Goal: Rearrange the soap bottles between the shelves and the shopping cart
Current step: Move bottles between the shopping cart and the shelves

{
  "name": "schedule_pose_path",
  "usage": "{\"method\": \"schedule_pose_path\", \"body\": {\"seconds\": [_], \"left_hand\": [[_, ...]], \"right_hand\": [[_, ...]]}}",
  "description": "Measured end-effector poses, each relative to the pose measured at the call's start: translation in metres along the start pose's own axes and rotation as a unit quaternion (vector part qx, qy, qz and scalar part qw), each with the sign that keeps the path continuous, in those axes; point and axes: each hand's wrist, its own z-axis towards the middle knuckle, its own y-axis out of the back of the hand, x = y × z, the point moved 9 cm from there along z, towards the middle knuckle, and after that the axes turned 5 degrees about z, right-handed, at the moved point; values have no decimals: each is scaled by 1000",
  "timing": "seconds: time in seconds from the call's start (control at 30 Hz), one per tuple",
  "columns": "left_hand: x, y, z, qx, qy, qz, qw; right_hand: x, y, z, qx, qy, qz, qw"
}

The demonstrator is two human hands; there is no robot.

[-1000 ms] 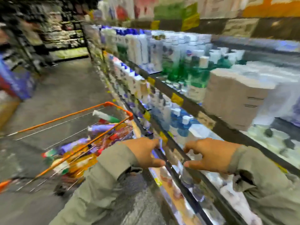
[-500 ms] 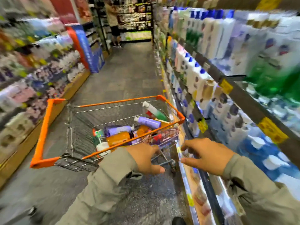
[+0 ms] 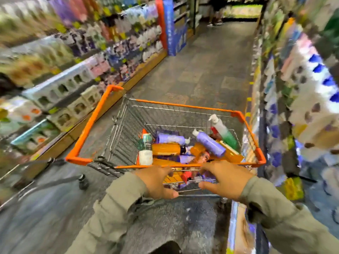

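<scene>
A wire shopping cart [image 3: 91, 123] with an orange rim stands in the aisle right in front of me. Several soap bottles lie in it: a purple one [image 3: 211, 143], an orange one [image 3: 166, 149], a white and green pump bottle [image 3: 222, 132] and a white and teal one [image 3: 145, 150]. My left hand [image 3: 157, 182] and my right hand [image 3: 224, 178] hover side by side at the cart's near end. Their fingers are loosely curled and hold nothing. The shelves of white, blue-capped soap bottles [image 3: 311, 85] run along my right, blurred.
Shelves of boxed and packaged goods [image 3: 73, 74] line the left side of the aisle. A blue and red display stand [image 3: 172, 28] sits further down on the left. A person [image 3: 216, 13] stands at the far end. Grey floor [image 3: 207, 70] stretches beyond the cart.
My view has swung left from the right-hand shelves to the cart, which now lies straight ahead. Both hands have come from the shelf edge to the cart's near end, still holding nothing.
</scene>
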Motion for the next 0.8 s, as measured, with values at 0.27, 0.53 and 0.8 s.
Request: {"method": "schedule_pose_path", "body": {"seconds": [0.27, 0.53, 0.8], "left_hand": [[79, 6, 42, 19, 80, -66, 994], [172, 32, 123, 11, 138, -104, 985], [272, 70, 233, -102, 261, -125, 952]], "right_hand": [[1, -9, 90, 78, 33, 9, 996], [-28, -28, 201, 107, -18, 36, 993], [-77, -68, 319, 161, -95, 31, 982]]}}
